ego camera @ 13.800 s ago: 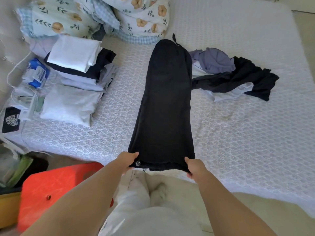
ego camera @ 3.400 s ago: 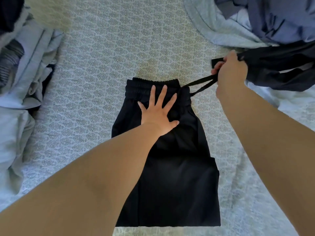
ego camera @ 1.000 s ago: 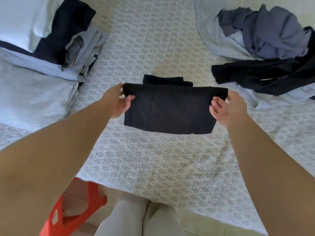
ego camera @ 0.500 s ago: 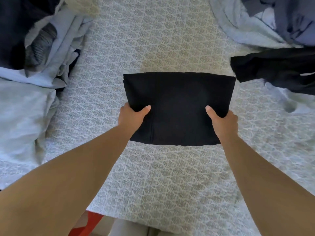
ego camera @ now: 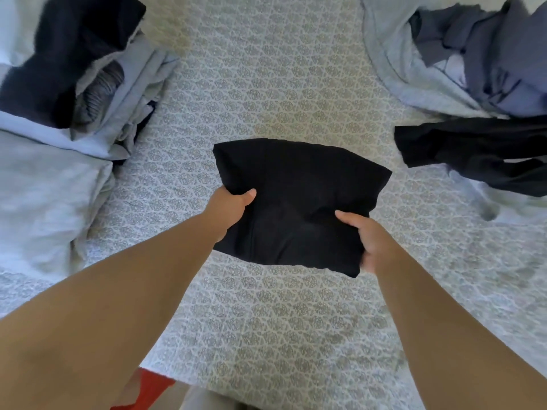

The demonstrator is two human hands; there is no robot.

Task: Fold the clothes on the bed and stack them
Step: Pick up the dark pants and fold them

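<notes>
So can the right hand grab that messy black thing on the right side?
Probably not yet. The right hand grips the folded black trousers together with the left hand. The crumpled black garment lies close by with bare bedspread between, so once freed it likely could.

Two bare forearms, no sleeves in view, no watch or bracelet, no rings or gloves. Left grip (ego camera: 229,207) and right grip (ego camera: 367,242) both uncovered, short plain thumbnails without varnish. At the bottom edge between the forearms, a narrow strip of pale grey-beige cloth (ego camera: 207,400), apparently trousers on the legs, soft and unpatterned; too little showing to tell cut or seams.
</notes>
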